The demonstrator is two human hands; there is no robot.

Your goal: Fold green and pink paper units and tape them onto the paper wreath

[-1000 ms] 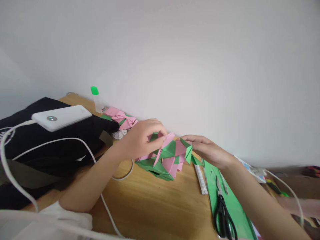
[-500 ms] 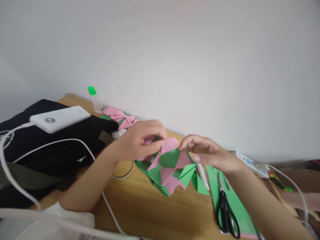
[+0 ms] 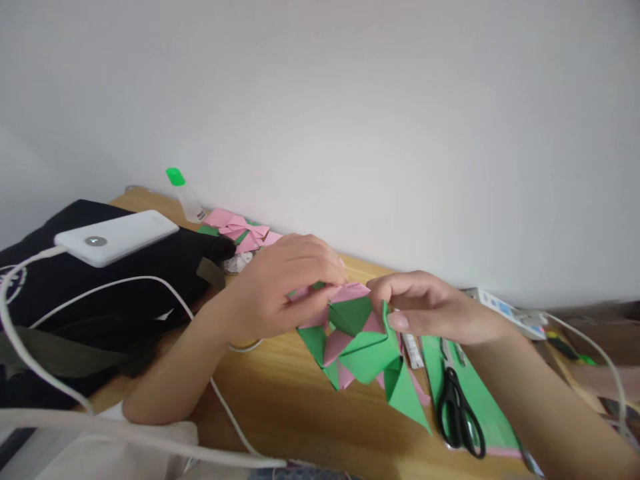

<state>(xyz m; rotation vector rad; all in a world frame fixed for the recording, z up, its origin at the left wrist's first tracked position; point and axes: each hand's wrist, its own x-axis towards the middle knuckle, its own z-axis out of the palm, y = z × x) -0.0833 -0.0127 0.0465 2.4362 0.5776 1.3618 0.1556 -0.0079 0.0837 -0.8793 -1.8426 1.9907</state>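
Observation:
Between my hands, above the wooden desk, is a pink and green modular origami piece (image 3: 373,353) made of folded, interlocked paper units. My left hand (image 3: 295,287) pinches its upper left part, thumb and fingers pressed on a pink fold. On the right side, my right hand (image 3: 425,307) grips a green flap between thumb and curled fingers. A loose-looking green point hangs down at the piece's lower right. The parts under my left fingers are hidden.
Black scissors (image 3: 459,413) lie on green paper (image 3: 493,413) at right. More pink and green folded paper (image 3: 237,229) lies by the wall, beside a green-capped bottle (image 3: 185,197). At left, a white power bank (image 3: 117,237) rests on a black bag (image 3: 45,287); white cables (image 3: 150,279) cross the desk.
The origami piece has turned and shifted slightly right, so a broad green face now shows in front. My right hand has closed on a green flap; my left hand moved slightly right.

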